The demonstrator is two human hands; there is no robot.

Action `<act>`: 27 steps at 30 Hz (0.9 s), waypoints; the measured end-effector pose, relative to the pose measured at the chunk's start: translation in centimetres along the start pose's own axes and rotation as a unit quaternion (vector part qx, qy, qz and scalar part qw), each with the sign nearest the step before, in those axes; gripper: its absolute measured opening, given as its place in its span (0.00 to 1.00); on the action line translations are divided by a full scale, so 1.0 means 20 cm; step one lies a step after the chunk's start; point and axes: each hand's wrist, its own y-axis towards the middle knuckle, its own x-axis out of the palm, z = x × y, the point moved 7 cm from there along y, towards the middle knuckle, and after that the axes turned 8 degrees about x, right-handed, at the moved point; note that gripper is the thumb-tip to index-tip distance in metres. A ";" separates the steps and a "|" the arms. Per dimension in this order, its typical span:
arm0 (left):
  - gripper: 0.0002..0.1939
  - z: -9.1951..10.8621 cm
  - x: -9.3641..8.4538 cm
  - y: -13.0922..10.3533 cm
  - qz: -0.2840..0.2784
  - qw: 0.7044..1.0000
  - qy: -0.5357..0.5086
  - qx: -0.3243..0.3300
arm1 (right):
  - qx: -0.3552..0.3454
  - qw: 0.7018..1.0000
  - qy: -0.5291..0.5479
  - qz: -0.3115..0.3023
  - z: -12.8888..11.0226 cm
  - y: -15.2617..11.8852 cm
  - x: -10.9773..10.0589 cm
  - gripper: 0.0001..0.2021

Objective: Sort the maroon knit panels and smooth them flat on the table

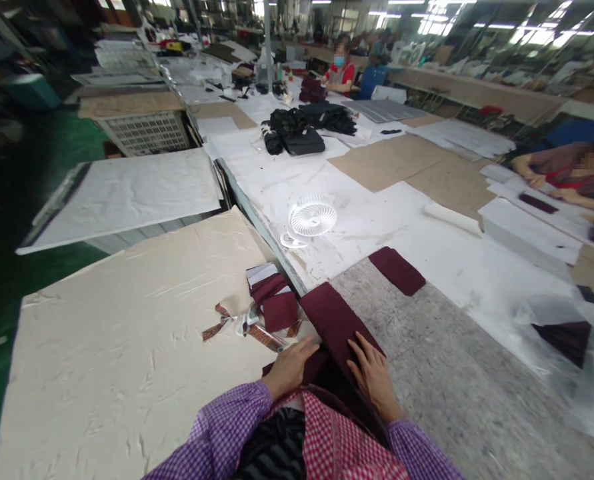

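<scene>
A folded piece of maroon cloth (334, 317) lies in front of me across the seam between the two table surfaces. My right hand (373, 375) rests flat on its near right part, fingers spread. At its left side, my left hand (293, 367) has its fingers closed on the lower edge of darker maroon cloth (317, 368); the grip is partly hidden. Just beyond the left hand is a small stack of maroon and grey cloth pieces (279, 311), with patterned fabric strips (264, 337) beside it. Another maroon piece (397, 270) lies farther right.
A white clip fan (313, 219) stands ahead on the white tabletop. Beyond it is a pile of black garments (297, 130). A clear plastic bag (561, 333) with dark cloth lies at right. Co-workers sit at the right (567, 173) and at the far table (341, 73).
</scene>
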 end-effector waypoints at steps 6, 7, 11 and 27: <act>0.22 -0.10 -0.21 -0.12 0.128 0.984 -0.107 -0.065 | 0.009 0.999 -0.026 0.035 -0.06 0.12 -0.03 0.20; 0.20 -0.11 -0.24 -0.13 0.139 0.979 -0.129 -0.073 | 0.015 0.998 -0.036 0.040 -0.09 0.16 -0.01 0.22; 0.14 -0.13 -0.39 -0.19 0.243 0.924 -0.240 -0.172 | 0.043 0.995 -0.075 0.050 -0.16 0.25 0.07 0.29; 0.17 0.12 -0.51 -0.06 0.362 0.589 -0.678 -0.249 | 0.090 0.990 0.067 0.082 -0.04 0.17 0.09 0.34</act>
